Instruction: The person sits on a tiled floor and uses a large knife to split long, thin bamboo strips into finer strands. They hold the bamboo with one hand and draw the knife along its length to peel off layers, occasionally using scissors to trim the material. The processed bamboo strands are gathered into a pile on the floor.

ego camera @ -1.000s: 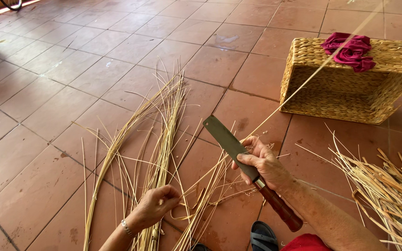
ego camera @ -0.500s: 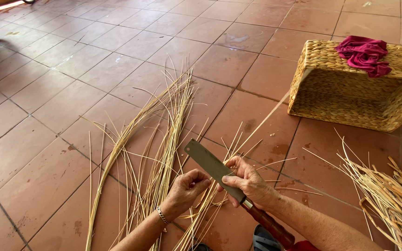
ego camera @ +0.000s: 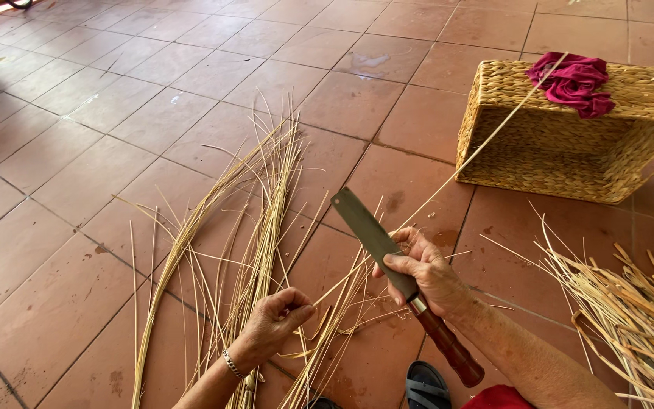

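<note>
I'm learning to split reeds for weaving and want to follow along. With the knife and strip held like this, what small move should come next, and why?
Probably draw the long strip along the blade. The right hand holds the knife with the thumb pressing the strip to it, while the left hand pinches its near end low, so it looks taut and ready to scrape.

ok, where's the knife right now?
In the head view the knife is right of centre, gripped in the right hand, blade angled up-left over the tiled floor, between the reed strips and the wicker basket.
</note>
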{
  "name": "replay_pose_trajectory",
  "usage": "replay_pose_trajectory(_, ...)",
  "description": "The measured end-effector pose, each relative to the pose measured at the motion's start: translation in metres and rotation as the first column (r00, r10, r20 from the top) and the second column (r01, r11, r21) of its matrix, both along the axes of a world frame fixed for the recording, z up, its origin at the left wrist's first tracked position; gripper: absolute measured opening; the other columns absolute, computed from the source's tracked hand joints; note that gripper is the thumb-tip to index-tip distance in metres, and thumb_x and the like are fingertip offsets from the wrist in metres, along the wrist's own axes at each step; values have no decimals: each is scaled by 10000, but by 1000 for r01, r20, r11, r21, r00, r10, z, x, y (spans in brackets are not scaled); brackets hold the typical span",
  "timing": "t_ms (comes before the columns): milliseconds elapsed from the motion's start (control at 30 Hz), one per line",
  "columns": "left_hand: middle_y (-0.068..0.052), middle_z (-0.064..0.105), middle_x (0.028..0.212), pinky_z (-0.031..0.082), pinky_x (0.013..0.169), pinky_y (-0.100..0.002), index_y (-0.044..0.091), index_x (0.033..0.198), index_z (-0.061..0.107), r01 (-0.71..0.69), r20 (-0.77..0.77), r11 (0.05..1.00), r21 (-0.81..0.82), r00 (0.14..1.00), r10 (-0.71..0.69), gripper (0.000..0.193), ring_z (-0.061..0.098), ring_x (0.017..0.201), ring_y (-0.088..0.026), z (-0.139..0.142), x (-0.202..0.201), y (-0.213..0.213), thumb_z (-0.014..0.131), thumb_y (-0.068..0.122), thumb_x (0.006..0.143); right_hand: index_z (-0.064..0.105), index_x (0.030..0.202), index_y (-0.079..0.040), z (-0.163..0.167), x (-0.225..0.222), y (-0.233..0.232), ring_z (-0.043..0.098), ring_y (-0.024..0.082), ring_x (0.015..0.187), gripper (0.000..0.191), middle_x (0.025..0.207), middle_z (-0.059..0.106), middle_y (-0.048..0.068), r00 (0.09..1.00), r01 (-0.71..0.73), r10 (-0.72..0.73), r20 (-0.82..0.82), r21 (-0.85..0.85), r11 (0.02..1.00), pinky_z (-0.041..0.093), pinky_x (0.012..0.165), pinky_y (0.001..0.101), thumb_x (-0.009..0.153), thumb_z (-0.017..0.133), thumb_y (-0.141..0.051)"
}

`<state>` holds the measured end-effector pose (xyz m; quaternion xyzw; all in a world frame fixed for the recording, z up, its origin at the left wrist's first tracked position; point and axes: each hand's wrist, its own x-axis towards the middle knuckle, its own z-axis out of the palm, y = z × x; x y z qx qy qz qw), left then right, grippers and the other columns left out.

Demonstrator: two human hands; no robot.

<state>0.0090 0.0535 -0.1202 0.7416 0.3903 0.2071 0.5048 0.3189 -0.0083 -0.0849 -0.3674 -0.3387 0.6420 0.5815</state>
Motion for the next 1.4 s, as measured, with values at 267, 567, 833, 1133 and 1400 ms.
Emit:
replay_pose_trajectory(267,9,715,777,541,637,-249,53,922,742,4,-104,998,-56,995,-10,136,611,698,-69,0,-19,7,731,189,912,416,1182,-51,2,22,4,622,172,449,273,860,690,216,995,101,-100,-5,35,994,512,340,260,948,557,-49)
replay_pose_trajectory(567,-27,722,829,588,648,-219,59,1075,705,35,99,971,-238,995,-12,177,650,711,-91,5,16,-2,664,167,940,388,1181,-31,-2,-9,-4,621,173,438,283,842,694,231,999,-6,5,43,40,999,516,331,266,945,545,-31)
replay_pose_trajectory(833,-40,700,796,498,543,-244,-2,1029,721,-45,103,970,-239,992,71,166,577,635,-87,8,43,-11,716,135,935,374,1211,-23,-3,-39,-9,598,160,420,295,835,702,222,983,-179,180,40,-27,983,510,348,251,962,531,-37)
replay_pose_trajectory(1133,-31,758,816,594,671,-260,31,949,719,8,72,998,67,997,-13,111,685,722,-85,15,30,-12,741,135,918,361,1178,-41,-8,-24,-1,613,188,414,319,825,700,254,986,-164,162,-29,-79,983,511,321,273,934,565,-20)
replay_pose_trajectory(1400,-18,752,762,519,614,-278,56,902,733,38,-49,991,131,998,-32,103,626,664,-105,19,16,-9,756,156,898,367,1150,-77,2,-1,-2,615,192,410,289,816,694,236,998,-44,44,-46,3,999,504,311,268,944,565,-31)
